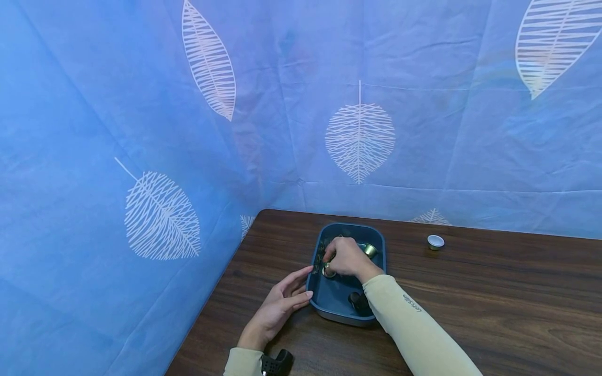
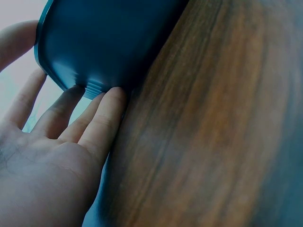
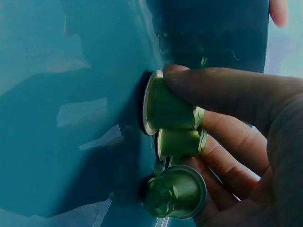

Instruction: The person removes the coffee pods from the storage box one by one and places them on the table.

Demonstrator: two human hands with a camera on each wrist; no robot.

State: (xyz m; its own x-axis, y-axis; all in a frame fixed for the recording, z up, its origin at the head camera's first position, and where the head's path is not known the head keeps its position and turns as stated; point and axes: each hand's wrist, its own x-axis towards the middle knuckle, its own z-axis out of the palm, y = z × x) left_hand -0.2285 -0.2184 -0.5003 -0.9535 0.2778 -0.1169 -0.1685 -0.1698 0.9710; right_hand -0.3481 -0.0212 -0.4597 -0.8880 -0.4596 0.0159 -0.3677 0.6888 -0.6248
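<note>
From nine to three o'clock hangs creased, leaf-printed blue fabric (image 1: 287, 151), behind a dark wood-grain table (image 1: 498, 292). At five o'clock sits a smooth, round-cornered blue tray (image 1: 331, 305). Against its eight o'clock side, the left hand (image 1: 278, 305) rests outstretched fingers; at nine o'clock inside, the right hand (image 1: 350, 258) pinches a shiny green cup-shaped capsule (image 3: 170, 106). Beyond the tray's two o'clock corner stands a white-topped capsule (image 1: 435, 242).

One blue creased cloth (image 1: 423, 141), printed with white leaves (image 1: 360, 143), is hanging along two sides of a dark wood-grain table (image 1: 508, 297).
</note>
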